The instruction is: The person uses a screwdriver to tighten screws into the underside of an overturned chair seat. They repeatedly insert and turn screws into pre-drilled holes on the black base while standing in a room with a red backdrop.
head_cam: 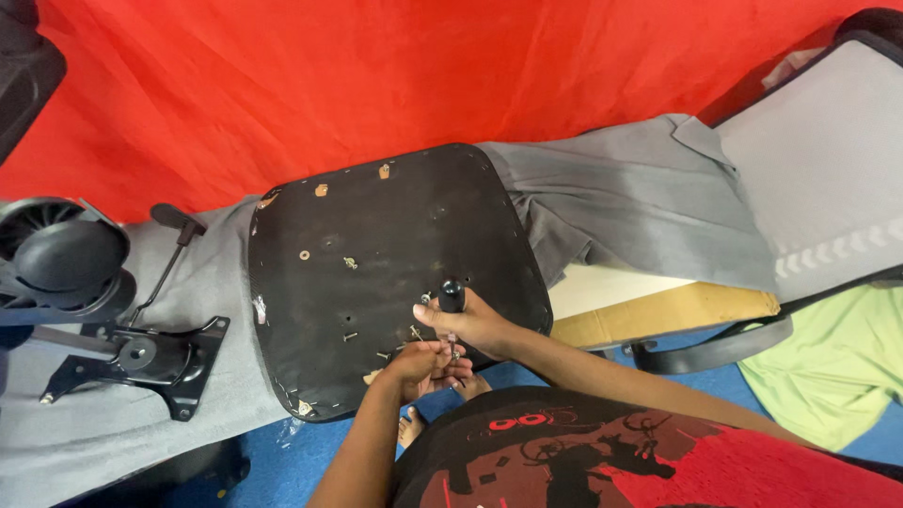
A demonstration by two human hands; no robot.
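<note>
The right hand (pixel 475 325) is clamped on a stiff black-handled screwdriver (pixel 452 299), best held by that handle, while the left hand (pixel 421 367) pinches small, easily dropped screws near the seat base (pixel 376 254)

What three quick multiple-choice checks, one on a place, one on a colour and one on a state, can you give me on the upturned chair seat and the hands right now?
1. Where does the black metal tilt mechanism lie?
A. Left of the seat
B. On top of the seat
C. Right of the seat

2. What colour is the cloth backdrop behind the seat?
A. Blue
B. Red
C. Green

3. What is the right hand doing?
A. Lying flat and open
B. Gripping a black-handled screwdriver
C. Holding the lever

Answers:
1. A: it rests on the grey cloth left of the black seat underside.
2. B: red fabric fills the top of the view.
3. B: its fingers wrap the handle, tip downward, with the left hand pinched close at the tip.
</note>
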